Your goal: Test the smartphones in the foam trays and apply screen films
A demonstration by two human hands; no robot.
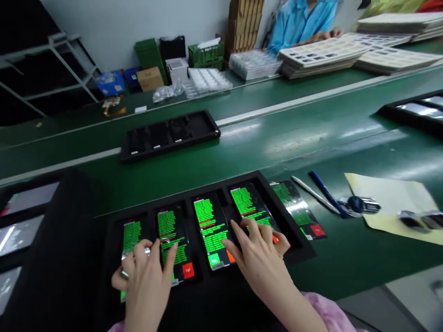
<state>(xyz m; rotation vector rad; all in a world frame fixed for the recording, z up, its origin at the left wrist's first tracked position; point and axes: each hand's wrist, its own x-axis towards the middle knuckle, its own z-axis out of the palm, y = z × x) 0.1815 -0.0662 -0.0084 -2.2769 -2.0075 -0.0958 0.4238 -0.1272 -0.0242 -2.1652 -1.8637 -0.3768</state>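
A black foam tray [207,295] in front of me holds phones in a row, their dark screens filled with green text. My left hand [147,272], with shiny rings on its fingers, is spread over the leftmost phone [132,230] and the second phone [169,223]. Between my hands lies the third phone [209,226], showing a green and a partly covered red-orange button. My right hand [259,251] has its fingers apart over the rightmost phone [244,200] and the third one's edge. Neither hand grips anything. Outside the tray's right side lies another lit phone [294,207].
A white pen [314,194], a blue pen [325,190] and yellowish paper [391,198] lie to the right. Another black tray [169,136] stands beyond; a tray with screens [29,221] is at left. Across the bench, a person in blue [301,23] handles stacked sheets [321,50].
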